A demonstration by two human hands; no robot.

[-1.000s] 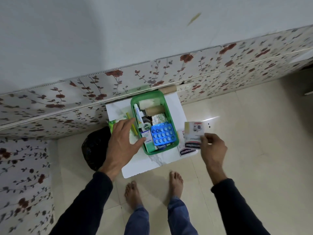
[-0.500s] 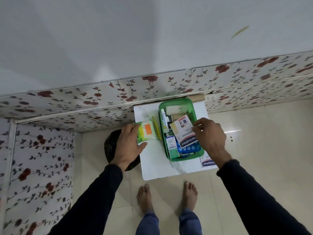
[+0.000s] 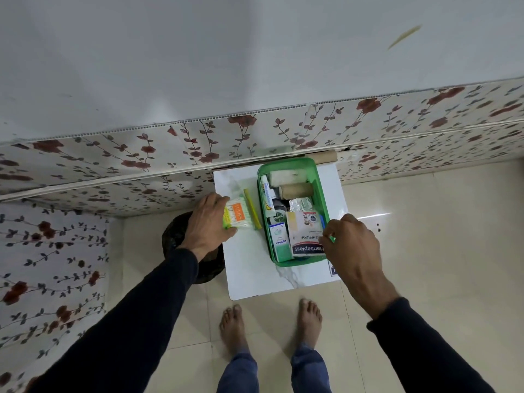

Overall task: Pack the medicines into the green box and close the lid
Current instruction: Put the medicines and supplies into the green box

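The green box [image 3: 317, 177] sits lidless on the white board [image 3: 249, 268], a Hansaplast packet [image 3: 307, 236] lying on top inside. At its 3 o'clock, the right hand [image 3: 351, 245] hovers with curled fingers, gripping nothing. At 9 o'clock, the left hand [image 3: 208, 225] pinches a cotton-bud pack [image 3: 236, 215].

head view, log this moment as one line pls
left hand: gripping cotton swab pack on table | right hand: at Hansaplast box in green box | lid: not seen
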